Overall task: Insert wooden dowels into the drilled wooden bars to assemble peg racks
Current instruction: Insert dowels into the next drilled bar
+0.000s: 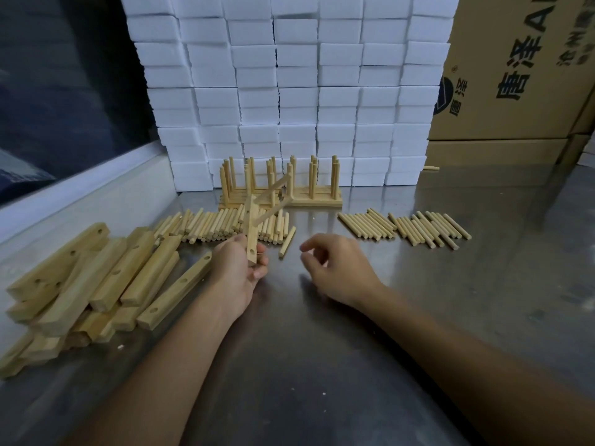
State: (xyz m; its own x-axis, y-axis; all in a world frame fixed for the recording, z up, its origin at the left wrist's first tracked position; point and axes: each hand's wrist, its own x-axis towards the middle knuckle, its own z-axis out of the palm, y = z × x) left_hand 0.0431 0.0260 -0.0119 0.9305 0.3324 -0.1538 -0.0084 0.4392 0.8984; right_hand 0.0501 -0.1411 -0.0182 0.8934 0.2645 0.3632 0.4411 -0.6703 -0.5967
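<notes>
Head view shows the left hand gripping a drilled bar upright above the worktop, two dowels jutting from it. Right hand hovers beside it, fingers loosely curled, holding nothing. Loose dowels, bars and finished racks lie around.

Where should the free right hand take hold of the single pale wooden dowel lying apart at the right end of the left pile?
Pinch the single pale wooden dowel around its middle, coming from above with the right hand. It lies flat on the steel table, slanted, apart from the left pile of dowels, so fingers fit either side of the shaft.
</notes>
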